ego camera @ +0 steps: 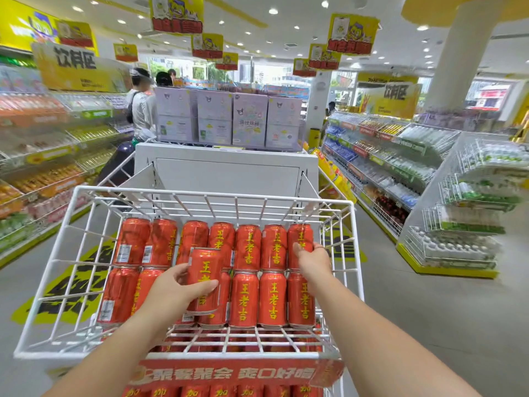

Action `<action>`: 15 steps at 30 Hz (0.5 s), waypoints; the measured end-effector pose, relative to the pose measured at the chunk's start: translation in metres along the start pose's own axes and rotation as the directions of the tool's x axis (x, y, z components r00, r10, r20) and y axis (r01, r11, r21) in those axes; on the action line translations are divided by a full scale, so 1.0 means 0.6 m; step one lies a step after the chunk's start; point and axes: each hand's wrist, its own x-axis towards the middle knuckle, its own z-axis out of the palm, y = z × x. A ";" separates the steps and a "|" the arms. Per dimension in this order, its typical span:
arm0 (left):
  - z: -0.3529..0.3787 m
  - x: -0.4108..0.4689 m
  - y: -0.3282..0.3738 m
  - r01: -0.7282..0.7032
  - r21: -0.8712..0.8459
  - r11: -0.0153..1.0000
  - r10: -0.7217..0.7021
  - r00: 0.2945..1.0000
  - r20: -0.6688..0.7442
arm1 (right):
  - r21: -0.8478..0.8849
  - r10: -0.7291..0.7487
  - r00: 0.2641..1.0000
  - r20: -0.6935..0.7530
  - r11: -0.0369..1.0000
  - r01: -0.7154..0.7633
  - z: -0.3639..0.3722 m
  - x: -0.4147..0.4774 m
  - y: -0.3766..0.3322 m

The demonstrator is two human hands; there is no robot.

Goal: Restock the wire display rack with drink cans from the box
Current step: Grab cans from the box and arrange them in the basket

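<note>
Gripped in left hand [183, 290]: one red drink can [204, 277], held over wire display rack [211, 193].
Fingers and thumb curled round it, just above front row of stocked cans [257, 299]; cans directly behind it partly hidden. Right hand [313, 260] closed over end can [300, 234] at right of back row, palm side unseen. Below red banner [229, 373], lower-tier cans [194, 392] cut off by frame edge. Side shelving [43, 167] blurred, labels unreadable.

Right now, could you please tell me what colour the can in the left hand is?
The can is red with yellow lettering; head view.
</note>
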 end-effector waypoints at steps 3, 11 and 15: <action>-0.019 -0.003 0.002 0.002 0.014 1.000 -0.002 1.000 -0.019 | -0.065 -0.016 1.000 -0.015 0.998 0.015 0.001 0.005 -0.001; -0.069 -0.019 -0.006 0.016 0.052 0.999 -0.011 0.996 -0.092 | -0.183 -0.096 0.992 -0.077 0.980 0.081 0.001 -0.009 0.004; -0.095 -0.019 -0.008 0.056 0.075 0.996 -0.049 0.995 -0.091 | -0.313 -0.122 0.992 -0.035 0.944 0.105 0.001 -0.011 0.005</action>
